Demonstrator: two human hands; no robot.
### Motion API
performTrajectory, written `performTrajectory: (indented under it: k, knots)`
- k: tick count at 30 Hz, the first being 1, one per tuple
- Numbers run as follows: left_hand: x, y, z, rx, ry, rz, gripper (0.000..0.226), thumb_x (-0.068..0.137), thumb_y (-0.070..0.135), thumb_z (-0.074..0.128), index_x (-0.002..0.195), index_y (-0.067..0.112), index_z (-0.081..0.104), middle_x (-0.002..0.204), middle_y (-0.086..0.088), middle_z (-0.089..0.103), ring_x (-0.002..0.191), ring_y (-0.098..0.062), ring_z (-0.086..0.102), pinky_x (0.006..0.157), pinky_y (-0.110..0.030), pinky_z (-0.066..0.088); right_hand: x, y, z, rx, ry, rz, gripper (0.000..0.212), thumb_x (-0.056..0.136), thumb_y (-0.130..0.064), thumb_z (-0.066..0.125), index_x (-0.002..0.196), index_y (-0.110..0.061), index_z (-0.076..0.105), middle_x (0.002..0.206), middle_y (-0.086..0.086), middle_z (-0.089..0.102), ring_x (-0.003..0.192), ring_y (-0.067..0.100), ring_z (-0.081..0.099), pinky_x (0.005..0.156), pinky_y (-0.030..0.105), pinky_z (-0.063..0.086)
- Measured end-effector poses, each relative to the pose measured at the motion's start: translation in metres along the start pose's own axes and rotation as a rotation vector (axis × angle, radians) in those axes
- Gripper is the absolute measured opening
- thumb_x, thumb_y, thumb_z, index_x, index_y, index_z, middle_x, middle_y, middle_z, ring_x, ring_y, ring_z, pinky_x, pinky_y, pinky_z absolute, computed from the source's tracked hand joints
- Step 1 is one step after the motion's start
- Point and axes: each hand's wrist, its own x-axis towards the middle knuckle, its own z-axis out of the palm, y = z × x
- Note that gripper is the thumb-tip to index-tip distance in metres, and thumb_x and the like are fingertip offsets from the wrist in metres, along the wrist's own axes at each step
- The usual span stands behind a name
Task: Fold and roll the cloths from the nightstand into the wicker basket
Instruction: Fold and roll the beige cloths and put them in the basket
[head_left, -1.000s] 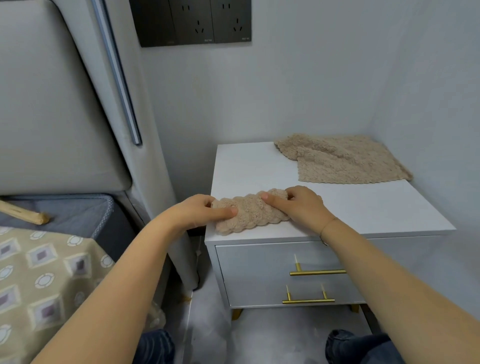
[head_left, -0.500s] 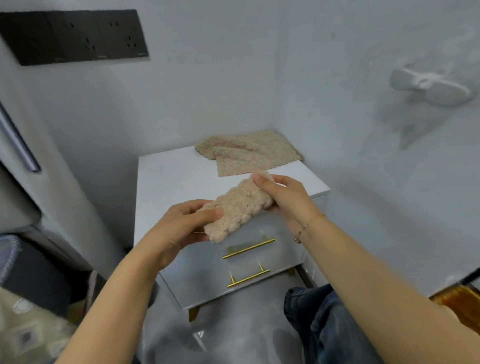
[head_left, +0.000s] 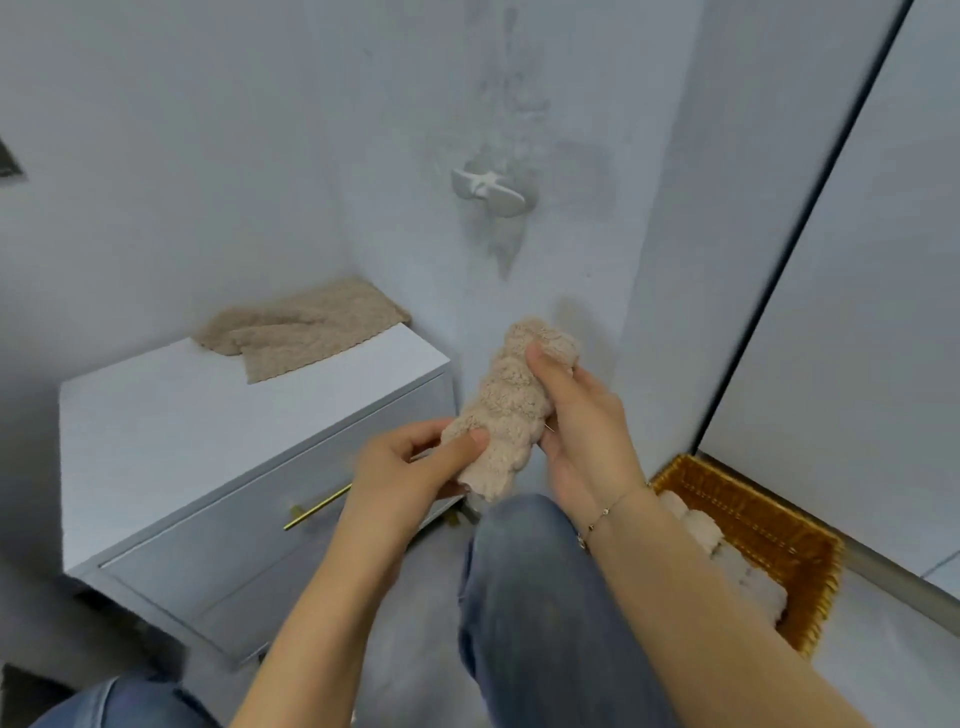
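Walls (head_left: 208, 156) in pale grey-blue fill the upper view and meet in a corner behind the nightstand; a white hook (head_left: 488, 189) is fixed to the right-hand wall. White door panels (head_left: 857, 260) with a dark vertical gap stand at far right. Nightstand (head_left: 171, 415), white, with a brass drawer handle (head_left: 317, 512), sits at left; its top serves as the counter. Knee in blue jeans (head_left: 540, 597) rises in the lower centre, between the two forearms. Wicker basket (head_left: 769, 525), amber, rests on the floor at lower right, beside the door and just right of the right forearm; pale rolled cloths (head_left: 748, 582) lie inside it, partly hidden by that forearm. Unfolded cloth (head_left: 296, 332), beige and fluffy, lies crumpled at the back right corner of the counter, one edge near the wall. Rolled cloth (head_left: 511, 410), beige, is held in the air between nightstand and basket, tilted with its upper end toward the wall, touching neither counter nor basket. Right hand (head_left: 582, 431) grips the upper part of the roll, thumb across the front and fingers curled behind. Left hand (head_left: 410, 467) pinches the lower end, thumb on top and fingers curled beneath. Thin bracelet (head_left: 608, 512) circles the right wrist
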Motion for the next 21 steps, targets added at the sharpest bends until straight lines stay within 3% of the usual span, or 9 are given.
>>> performTrajectory:
  k: [7, 12, 18, 21]
  knots:
    - [0.004, -0.006, 0.092, 0.1, -0.148, 0.078, 0.021, 0.089, 0.03, 0.064, 0.102, 0.017, 0.074, 0.089, 0.002, 0.076, 0.08, -0.01, 0.07, 0.06, -0.013, 0.051, 0.005, -0.033, -0.09, 0.138, 0.216, 0.016, 0.031, 0.085, -0.021, 0.07, 0.112, -0.005, 0.066, 0.104, 0.01, 0.073, 0.097, 0.021, 0.07, 0.088, 0.038, 0.056]
    - [0.041, -0.046, 0.148, 0.319, -0.23, 0.073, 0.028, 0.09, 0.039, 0.062, 0.116, 0.028, 0.066, 0.108, 0.015, 0.068, 0.093, -0.003, 0.064, 0.087, -0.027, 0.055, 0.037, -0.04, -0.176, 0.143, 0.4, 0.027, 0.033, 0.085, -0.026, 0.071, 0.114, -0.01, 0.066, 0.104, 0.008, 0.073, 0.092, 0.022, 0.072, 0.084, 0.043, 0.057]
    - [0.103, -0.115, 0.213, 0.574, -0.403, 0.039, 0.021, 0.096, 0.035, 0.055, 0.114, 0.027, 0.063, 0.108, 0.017, 0.062, 0.089, 0.006, 0.057, 0.071, -0.009, 0.043, 0.088, -0.022, -0.312, 0.038, 0.576, 0.039, 0.04, 0.091, -0.031, 0.064, 0.127, -0.013, 0.056, 0.119, 0.008, 0.066, 0.105, 0.024, 0.066, 0.091, 0.046, 0.054]
    - [0.13, -0.158, 0.233, 0.747, -0.497, 0.054, 0.018, 0.097, 0.031, 0.054, 0.112, 0.025, 0.063, 0.111, 0.01, 0.061, 0.095, -0.001, 0.055, 0.071, -0.008, 0.038, 0.113, 0.001, -0.371, 0.034, 0.599, 0.124, 0.044, 0.093, -0.028, 0.061, 0.133, -0.01, 0.052, 0.126, 0.014, 0.062, 0.11, 0.029, 0.063, 0.087, 0.045, 0.055]
